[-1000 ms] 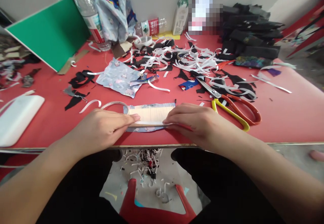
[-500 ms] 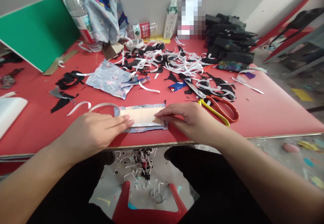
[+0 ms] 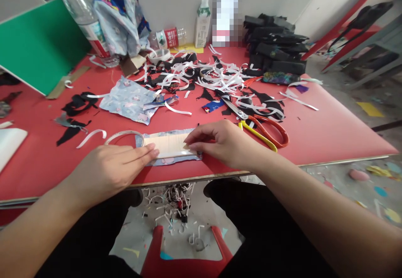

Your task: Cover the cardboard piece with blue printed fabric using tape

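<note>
A small rectangle of pale blue printed fabric with a cream strip on top (image 3: 168,146) lies near the front edge of the red table (image 3: 326,131). My left hand (image 3: 109,169) rests flat on its left end, fingers stretched out and pressing it down. My right hand (image 3: 220,142) is at its right end, fingers pinched on the edge of the cream strip. A curled white strip (image 3: 122,135) lies just left of the piece.
Orange and yellow scissors (image 3: 262,129) lie right of my right hand. White and black scraps (image 3: 201,73) litter the middle. A larger printed fabric piece (image 3: 128,100), bottles (image 3: 166,37), a green board (image 3: 44,43) and stacked black material (image 3: 276,47) stand behind. A red stool (image 3: 185,261) is below.
The view has swung to the right. My right hand has slid left along the piece and its fingers have gone from lying flat to pinching the strip's edge. My left hand stays put.
</note>
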Demonstrator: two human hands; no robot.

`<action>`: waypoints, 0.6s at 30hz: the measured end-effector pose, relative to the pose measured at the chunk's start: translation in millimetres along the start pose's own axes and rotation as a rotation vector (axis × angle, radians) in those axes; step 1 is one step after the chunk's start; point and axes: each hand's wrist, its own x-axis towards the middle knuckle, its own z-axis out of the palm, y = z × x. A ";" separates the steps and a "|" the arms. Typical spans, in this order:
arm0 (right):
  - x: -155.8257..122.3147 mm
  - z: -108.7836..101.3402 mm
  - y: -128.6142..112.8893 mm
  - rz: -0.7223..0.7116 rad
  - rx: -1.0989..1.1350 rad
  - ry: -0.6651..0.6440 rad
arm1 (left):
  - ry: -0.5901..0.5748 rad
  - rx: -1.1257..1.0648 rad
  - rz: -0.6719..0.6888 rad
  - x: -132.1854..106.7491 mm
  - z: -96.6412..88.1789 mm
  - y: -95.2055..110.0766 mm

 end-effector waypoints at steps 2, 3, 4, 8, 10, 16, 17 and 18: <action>1.2 0.4 -0.7 0.019 0.023 -0.007 | -0.010 0.009 0.006 1.6 -0.5 0.5; 1.4 0.7 -1.0 0.026 0.034 -0.010 | -0.009 0.013 0.010 2.2 -0.7 0.6; 1.5 0.9 -1.3 0.031 0.047 -0.011 | -0.008 0.016 0.013 2.6 -0.9 0.5; 1.8 2.3 -2.5 0.057 0.088 -0.012 | -0.009 0.011 0.022 1.5 -0.5 -0.2; 2.4 3.5 -3.0 0.067 0.087 0.000 | -0.015 0.006 0.020 0.1 0.3 -0.2; 5.0 9.3 -4.4 0.090 0.046 0.051 | -0.015 -0.027 -0.012 -2.0 0.7 0.5; 5.4 10.2 -5.0 0.091 0.035 0.053 | -0.012 -0.026 -0.011 -1.8 0.8 0.5; 5.9 11.0 -5.7 0.091 0.021 0.054 | -0.008 -0.020 -0.009 -1.5 0.9 0.5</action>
